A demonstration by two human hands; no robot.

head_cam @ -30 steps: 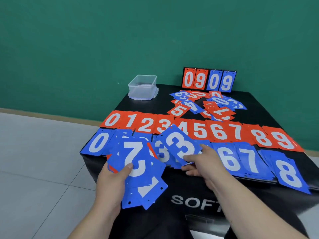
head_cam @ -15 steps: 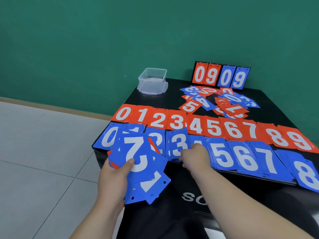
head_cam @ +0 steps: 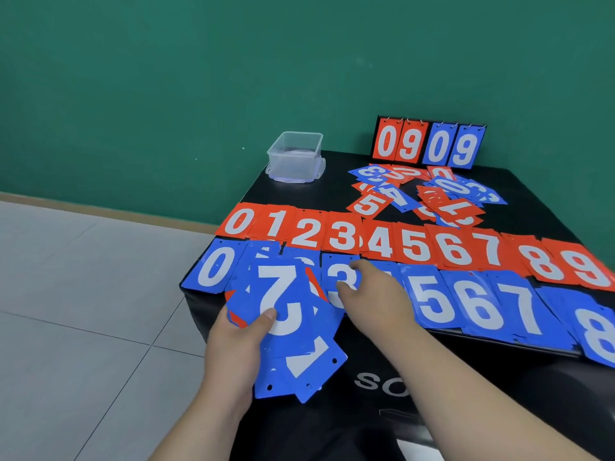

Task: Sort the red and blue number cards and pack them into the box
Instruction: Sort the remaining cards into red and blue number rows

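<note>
Cards [head_cam: 293, 327] fan from gripping left hand [head_cam: 233, 347], long axes pointing away; right hand [head_cam: 376, 294] apparently flat on blue 3 [head_cam: 334, 266].

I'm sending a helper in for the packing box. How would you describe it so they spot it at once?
Find the black table against the green wall. On its far left corner, left of the standing flip scoreboard, sits the clear plastic box. Unlike the flat red and blue number cards on the table, it is see-through with raised walls.
</note>
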